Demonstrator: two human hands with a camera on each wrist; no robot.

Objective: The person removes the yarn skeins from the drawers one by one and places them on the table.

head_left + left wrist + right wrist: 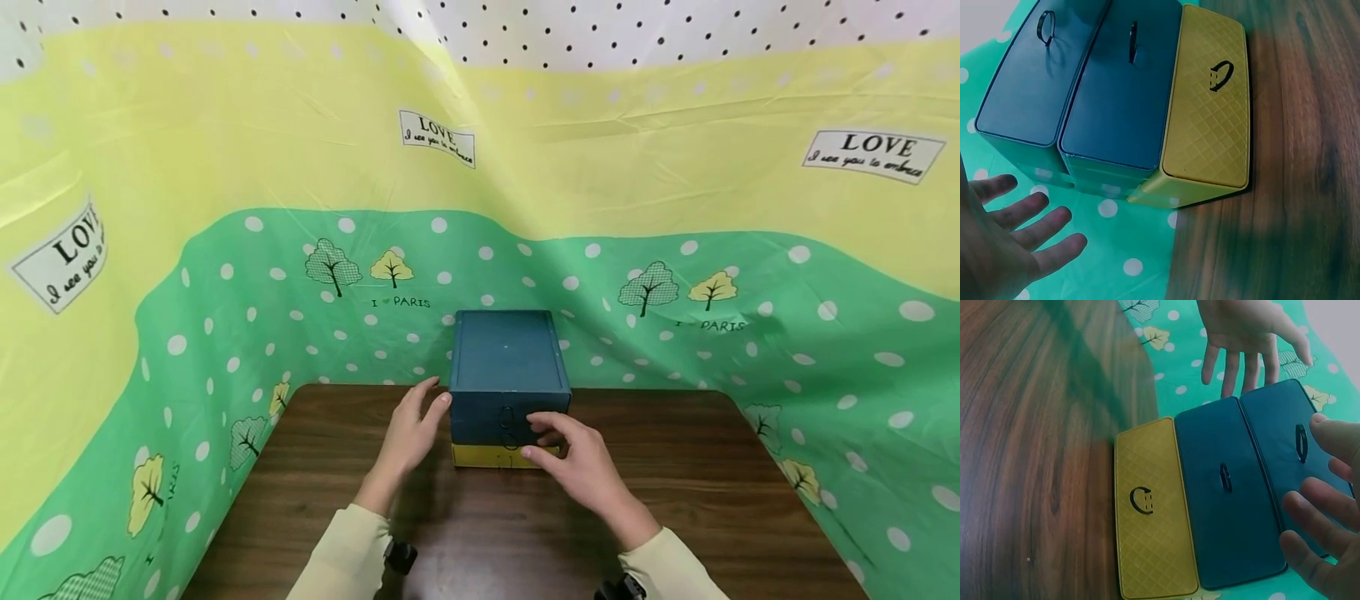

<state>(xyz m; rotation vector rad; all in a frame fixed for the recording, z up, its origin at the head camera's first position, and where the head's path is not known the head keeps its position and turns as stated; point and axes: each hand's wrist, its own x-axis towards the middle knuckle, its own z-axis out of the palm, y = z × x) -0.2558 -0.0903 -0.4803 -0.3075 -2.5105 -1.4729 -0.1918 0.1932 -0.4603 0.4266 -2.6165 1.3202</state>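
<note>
A small drawer cabinet (512, 350) stands at the back of the table, its two upper drawers dark blue and its bottom drawer (468, 456) yellow with a quilted pattern. Each drawer front carries a black ring handle, such as the top one (1298, 444) and the middle one (1223, 478). My left hand (408, 433) is beside the cabinet's left side, fingers spread and nothing in them. In front of the drawers hovers my right hand (581, 458), its fingers loosely bent and holding nothing. In the right wrist view its thumb overlaps the top drawer, close to that handle.
The cabinet rests on a dark brown wooden table (322, 508). A green and yellow printed cloth (525, 267) hangs behind it and along both sides. Dark wrist devices sit over pale sleeves (348, 550).
</note>
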